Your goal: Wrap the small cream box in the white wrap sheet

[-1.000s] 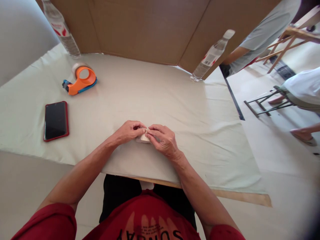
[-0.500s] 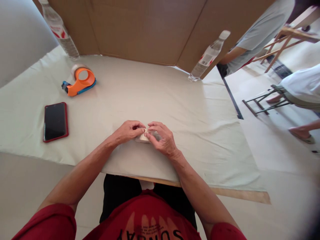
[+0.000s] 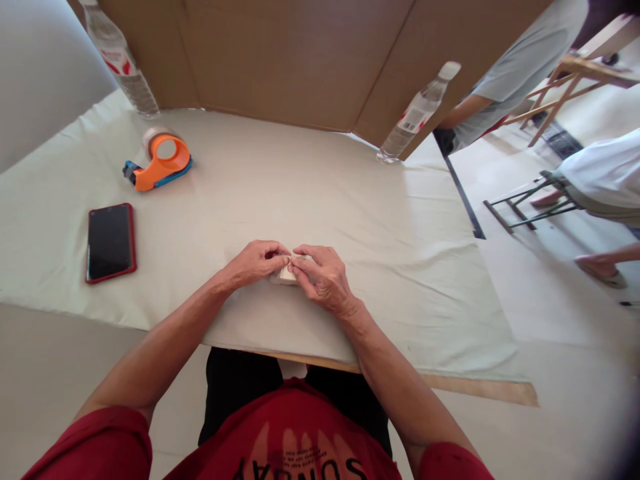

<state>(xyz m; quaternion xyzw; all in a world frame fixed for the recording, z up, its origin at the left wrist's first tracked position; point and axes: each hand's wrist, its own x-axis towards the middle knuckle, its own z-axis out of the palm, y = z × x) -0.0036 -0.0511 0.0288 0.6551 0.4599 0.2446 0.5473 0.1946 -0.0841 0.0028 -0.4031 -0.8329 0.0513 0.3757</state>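
A small whitish packet (image 3: 286, 276), seemingly in clear plastic, lies on the cloth near the table's front edge; its exact kind cannot be made out. My left hand (image 3: 256, 261) grips its left side, thumb resting on top. From the right, my right hand (image 3: 323, 275) closes on the packet with thumb and fingers pinched at its top. The fingertips of both hands nearly meet there and cover much of it.
Toward the left lie a phone in a red case (image 3: 111, 243) and an orange tape dispenser (image 3: 165, 161). Water bottles stand at the back left (image 3: 123, 63) and back right (image 3: 416, 113), before a cardboard screen (image 3: 290, 60). Other people sit beyond the table's right side.
My right hand's fingers have drawn closer together and shifted over the top of the packet. My left hand stays nearly still on it.
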